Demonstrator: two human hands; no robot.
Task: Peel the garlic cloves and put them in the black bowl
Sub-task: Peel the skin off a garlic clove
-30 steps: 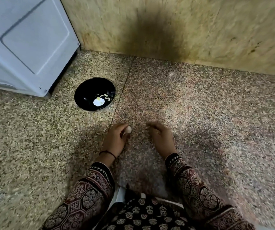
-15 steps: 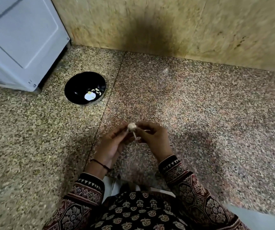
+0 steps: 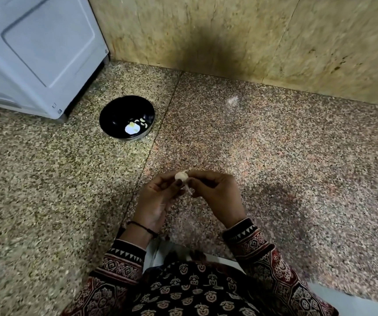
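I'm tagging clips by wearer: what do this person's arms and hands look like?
The left hand and right hand are bare, without gloves. The left sleeve and right sleeve are long, maroon and black, printed with flowers and diamonds, each ending in a black cuff with white triangles. A thin black thread circles the left wrist.

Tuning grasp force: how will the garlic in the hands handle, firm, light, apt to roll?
The garlic looks small and rounded: probably light, likely to roll on the floor. The left hand and right hand merely pinch it, so seemingly firm. Its thin stalk may snap.
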